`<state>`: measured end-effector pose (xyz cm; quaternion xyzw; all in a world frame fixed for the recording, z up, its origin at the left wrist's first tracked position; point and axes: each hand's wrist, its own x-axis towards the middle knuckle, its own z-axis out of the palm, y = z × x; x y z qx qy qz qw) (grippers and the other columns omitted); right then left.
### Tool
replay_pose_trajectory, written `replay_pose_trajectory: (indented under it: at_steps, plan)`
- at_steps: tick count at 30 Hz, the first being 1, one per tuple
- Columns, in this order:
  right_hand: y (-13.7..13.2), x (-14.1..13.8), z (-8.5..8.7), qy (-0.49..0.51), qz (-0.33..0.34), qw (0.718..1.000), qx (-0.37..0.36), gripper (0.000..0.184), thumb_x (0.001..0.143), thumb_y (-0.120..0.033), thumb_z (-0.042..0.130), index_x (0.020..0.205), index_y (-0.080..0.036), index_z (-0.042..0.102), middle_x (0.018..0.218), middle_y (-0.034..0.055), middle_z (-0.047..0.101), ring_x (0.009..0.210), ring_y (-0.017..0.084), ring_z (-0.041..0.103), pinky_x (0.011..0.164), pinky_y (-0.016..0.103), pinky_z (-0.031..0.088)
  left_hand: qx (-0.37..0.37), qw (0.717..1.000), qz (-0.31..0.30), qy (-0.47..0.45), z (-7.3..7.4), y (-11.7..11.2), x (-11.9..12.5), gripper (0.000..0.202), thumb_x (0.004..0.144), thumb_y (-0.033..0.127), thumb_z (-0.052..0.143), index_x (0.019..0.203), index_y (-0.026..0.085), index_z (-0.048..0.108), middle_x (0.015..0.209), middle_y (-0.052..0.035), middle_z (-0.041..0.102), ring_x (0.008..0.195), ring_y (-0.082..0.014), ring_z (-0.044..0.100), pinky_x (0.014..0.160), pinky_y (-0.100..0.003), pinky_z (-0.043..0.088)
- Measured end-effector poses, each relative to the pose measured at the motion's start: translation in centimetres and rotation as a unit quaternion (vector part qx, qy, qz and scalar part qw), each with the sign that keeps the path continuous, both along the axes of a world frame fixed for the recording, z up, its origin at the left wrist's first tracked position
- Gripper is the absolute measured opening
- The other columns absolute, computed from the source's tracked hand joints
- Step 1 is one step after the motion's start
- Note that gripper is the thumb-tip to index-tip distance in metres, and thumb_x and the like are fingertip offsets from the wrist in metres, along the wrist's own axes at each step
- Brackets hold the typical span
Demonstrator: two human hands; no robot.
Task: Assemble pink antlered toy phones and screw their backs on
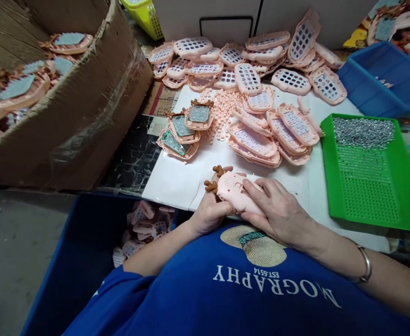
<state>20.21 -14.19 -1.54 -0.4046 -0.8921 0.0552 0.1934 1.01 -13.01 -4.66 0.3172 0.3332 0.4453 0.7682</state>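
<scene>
Close to my body, both hands grip a pink plastic toy shell [238,193] with brown antlers and small holes in its face. My left hand [208,210] wraps its antlered end, thumb along the lower edge. Over the other end lie the fingers of my right hand [278,207], with the thumb underneath. Beyond them, pink grid-holed panels [254,140] are stacked on white paper. Antlered half shells with circuit boards [182,126] sit to the left, beside a heap of tiny pink parts [222,109]. The shell's underside is hidden.
At right stands a green tray [369,186] with silver screws [362,132]; a blue bin [383,84] is behind it. A large cardboard box [96,102] of antlered shells occupies the left. Below the table edge, a dark blue crate [72,261] holds pink pieces.
</scene>
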Motion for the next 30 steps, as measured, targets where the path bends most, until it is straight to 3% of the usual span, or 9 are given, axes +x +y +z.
replay_pose_trajectory:
  at_steps: [5,10,16,22,26,30]
  plan:
    - [0.2,0.3,0.3,-0.029,-0.014,0.999,-0.002,0.051,0.097,-0.045,0.050,0.137,-0.013,0.043,0.097,0.0135,0.051,0.085,0.028,0.051,0.071,0.045,0.054,0.030,0.997,-0.011,0.068,-0.1,0.1,-0.3,0.076,0.058,0.016,0.075,0.129,0.024,0.051,0.121,-0.0050,0.062,0.118,-0.0282,0.055,0.100,-0.038,0.047]
    - [0.3,0.3,-0.1,0.051,-0.001,0.997,-0.065,0.052,0.098,-0.042,0.051,0.141,-0.018,0.035,0.104,0.0112,0.050,0.088,0.025,0.055,0.070,0.038,0.054,0.062,0.998,-0.022,0.003,0.4,-0.1,0.1,0.077,0.066,0.024,0.079,0.136,0.027,0.047,0.127,-0.0076,0.062,0.126,-0.0305,0.053,0.106,-0.041,0.044]
    - [1.1,0.0,1.5,0.025,0.011,0.999,-0.035,0.049,0.092,-0.043,0.058,0.131,-0.016,0.046,0.094,0.0093,0.052,0.079,0.025,0.052,0.069,0.042,0.050,0.056,0.998,-0.002,-0.001,0.6,-0.4,0.0,0.089,0.062,0.031,0.083,0.142,0.026,0.042,0.129,-0.0107,0.062,0.121,-0.0315,0.058,0.098,-0.040,0.049]
    - [1.4,0.1,2.0,0.138,-0.007,0.981,-0.139,0.054,0.084,-0.030,0.068,0.131,-0.021,0.046,0.101,0.0066,0.050,0.086,0.021,0.055,0.073,0.035,0.050,0.062,0.998,-0.015,0.012,1.2,0.0,0.0,0.091,0.064,0.033,0.082,0.145,0.025,0.042,0.130,-0.0130,0.062,0.120,-0.0331,0.059,0.099,-0.043,0.049]
    - [1.0,0.1,1.2,0.117,-0.020,0.989,-0.088,0.058,0.084,-0.034,0.068,0.135,-0.023,0.042,0.103,0.0074,0.049,0.090,0.024,0.052,0.077,0.041,0.047,0.094,0.995,-0.044,0.005,1.3,0.2,0.2,0.086,0.067,0.035,0.080,0.144,0.024,0.044,0.127,-0.0147,0.064,0.124,-0.0366,0.057,0.102,-0.050,0.048]
    - [0.7,0.1,1.6,0.068,-0.032,0.995,-0.063,0.059,0.086,-0.037,0.067,0.137,-0.024,0.041,0.103,0.0080,0.050,0.090,0.026,0.049,0.079,0.045,0.044,0.118,0.991,-0.040,0.051,1.2,0.2,0.2,0.087,0.067,0.036,0.083,0.144,0.024,0.045,0.124,-0.0140,0.065,0.122,-0.0356,0.059,0.106,-0.051,0.046]
